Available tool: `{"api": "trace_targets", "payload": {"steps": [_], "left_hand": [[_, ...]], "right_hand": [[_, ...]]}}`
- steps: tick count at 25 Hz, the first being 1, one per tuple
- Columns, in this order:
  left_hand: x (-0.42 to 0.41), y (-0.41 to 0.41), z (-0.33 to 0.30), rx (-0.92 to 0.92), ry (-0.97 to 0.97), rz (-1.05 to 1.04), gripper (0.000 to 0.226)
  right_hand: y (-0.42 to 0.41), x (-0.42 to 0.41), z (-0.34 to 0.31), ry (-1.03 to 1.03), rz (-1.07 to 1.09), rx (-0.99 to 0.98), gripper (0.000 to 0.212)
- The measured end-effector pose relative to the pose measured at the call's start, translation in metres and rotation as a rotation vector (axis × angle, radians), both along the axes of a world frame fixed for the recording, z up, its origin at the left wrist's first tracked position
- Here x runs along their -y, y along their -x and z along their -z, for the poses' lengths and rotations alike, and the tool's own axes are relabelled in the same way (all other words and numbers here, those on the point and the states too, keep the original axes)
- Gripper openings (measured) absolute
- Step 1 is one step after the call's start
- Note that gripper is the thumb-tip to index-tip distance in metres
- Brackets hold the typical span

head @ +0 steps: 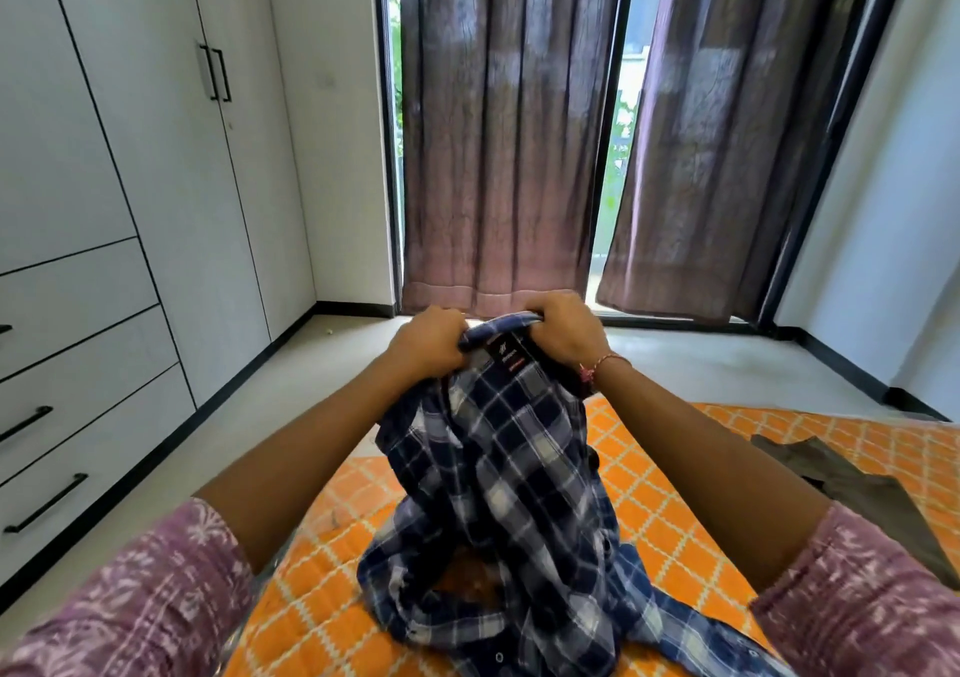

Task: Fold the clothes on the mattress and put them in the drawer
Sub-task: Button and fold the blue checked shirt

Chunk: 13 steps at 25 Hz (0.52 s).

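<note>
A blue and white plaid shirt (514, 479) hangs from both my hands above the mattress (675, 473), which has an orange cover with a white diamond pattern. My left hand (428, 343) grips the collar on its left side. My right hand (563, 330) grips the collar on its right side, with the neck label showing between them. The shirt's lower part lies crumpled on the mattress. An olive-brown garment (857, 494) lies flat on the mattress at the right. The drawers (78, 401) with black handles are shut in the white wardrobe at the left.
The white wardrobe (156, 156) fills the left wall, with a strip of pale floor (291, 395) between it and the mattress. Dark curtains (498, 156) hang over a glass door straight ahead. A white wall stands at the right.
</note>
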<state>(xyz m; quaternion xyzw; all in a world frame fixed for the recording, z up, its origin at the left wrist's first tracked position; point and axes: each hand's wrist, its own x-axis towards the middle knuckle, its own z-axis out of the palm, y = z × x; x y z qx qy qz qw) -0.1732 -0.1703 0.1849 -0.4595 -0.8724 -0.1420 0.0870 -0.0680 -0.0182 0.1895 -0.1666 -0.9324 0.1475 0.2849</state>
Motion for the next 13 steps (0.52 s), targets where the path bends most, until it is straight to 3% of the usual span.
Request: {"api": "trace_targets", "payload": {"steps": [2,5,9,10,13], "left_hand": [[0.004,0.002,0.004,-0.101,-0.063,-0.241,0.014],[0.005,0.016,-0.015,-0.177,-0.260,-0.397,0.015],[-0.002,0.029,-0.067,-0.192,-0.519,-0.470,0.014],[-0.003,0.031,-0.076,-0.164,-0.506,-0.471,0.013],[-0.005,0.031,-0.104,-0.152,-0.406,-0.465,0.012]], "right_hand": [[-0.002,-0.005,-0.008,0.067,0.059,-0.066,0.016],[-0.009,-0.016,-0.031,0.136,-0.015,0.031,0.021],[-0.008,-0.030,-0.082,-0.129,0.262,-0.213,0.013],[-0.008,-0.033,-0.092,-0.141,0.338,-0.221,0.015],[-0.008,-0.036,-0.116,-0.005,0.405,0.005,0.023]]}}
